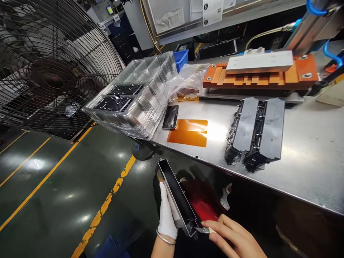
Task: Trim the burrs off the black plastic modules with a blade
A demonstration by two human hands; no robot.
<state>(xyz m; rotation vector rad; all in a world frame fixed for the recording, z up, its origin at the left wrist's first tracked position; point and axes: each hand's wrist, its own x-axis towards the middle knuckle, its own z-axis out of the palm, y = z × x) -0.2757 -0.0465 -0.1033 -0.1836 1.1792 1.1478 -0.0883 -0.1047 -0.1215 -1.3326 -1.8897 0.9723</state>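
Long, open-topped black rectangular housing [179,193] held in front of the silver metal table [309,168].
The white-gloved left hand [167,216] grips its side; the bare right hand [232,234] pinches a small flat silver blade [202,230] at the end away from the table.

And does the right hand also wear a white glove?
No, the right hand is bare, while the left hand wears the white glove.

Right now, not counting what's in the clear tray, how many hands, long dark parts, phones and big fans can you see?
Hands: 2 (left hand and right hand)
Long dark parts: 3 (one held part, plus a pair on the metal table)
Phone: 1
Big fan: 1
Total: 7
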